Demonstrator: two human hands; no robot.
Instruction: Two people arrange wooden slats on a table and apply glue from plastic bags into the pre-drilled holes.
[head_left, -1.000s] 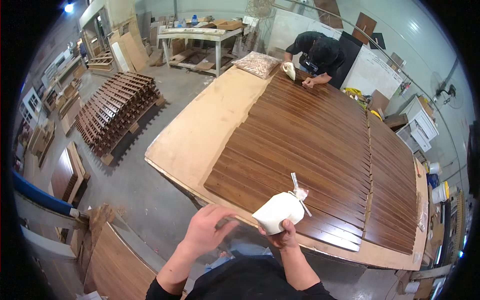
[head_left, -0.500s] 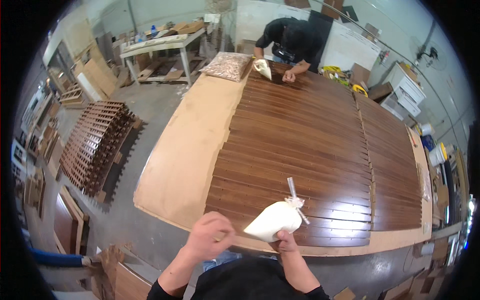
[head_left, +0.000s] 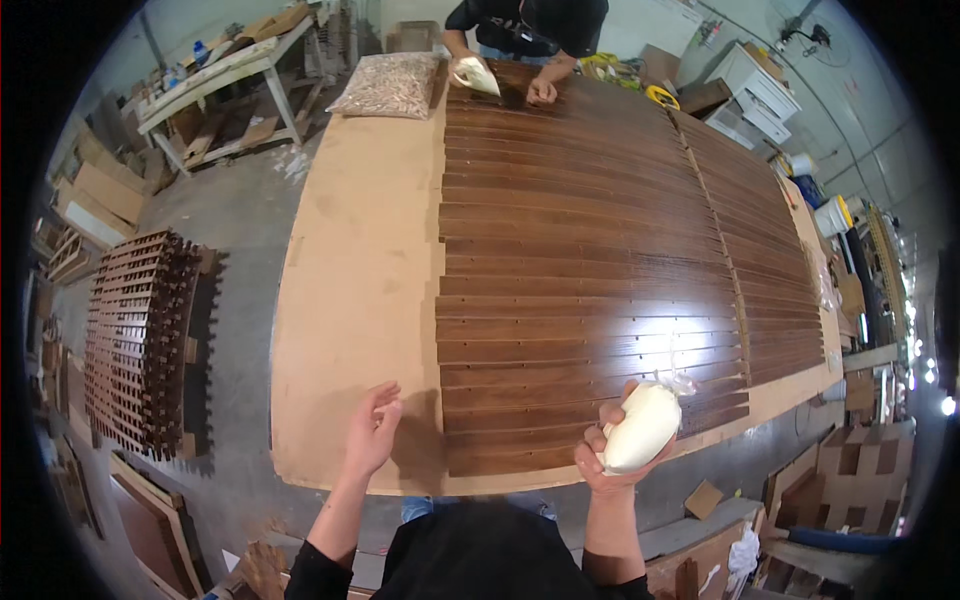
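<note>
My right hand (head_left: 608,455) is wrapped round a tied plastic piping bag (head_left: 643,428) full of cream-coloured paste, its knotted end pointing up and away. It is held above the near edge of the long dark brown wooden slats (head_left: 580,350), which lie side by side with small holes along them. My left hand (head_left: 374,425) is empty, fingers stretched out, over the light board (head_left: 345,300) to the left of the slats. Across the table a co-worker (head_left: 530,30) holds a similar cream bag (head_left: 476,77) in one hand, the other hand over the far slats.
A clear bag of small wooden pieces (head_left: 385,85) lies at the board's far left corner. A stack of slatted brown wood (head_left: 135,340) stands on the floor at left, a white workbench (head_left: 225,85) behind it. Buckets (head_left: 832,215) stand beyond the table's right side.
My right hand has moved right with the bag, its tip no longer pointing left. My left hand has moved left and its fingers have straightened. The view has shifted.
</note>
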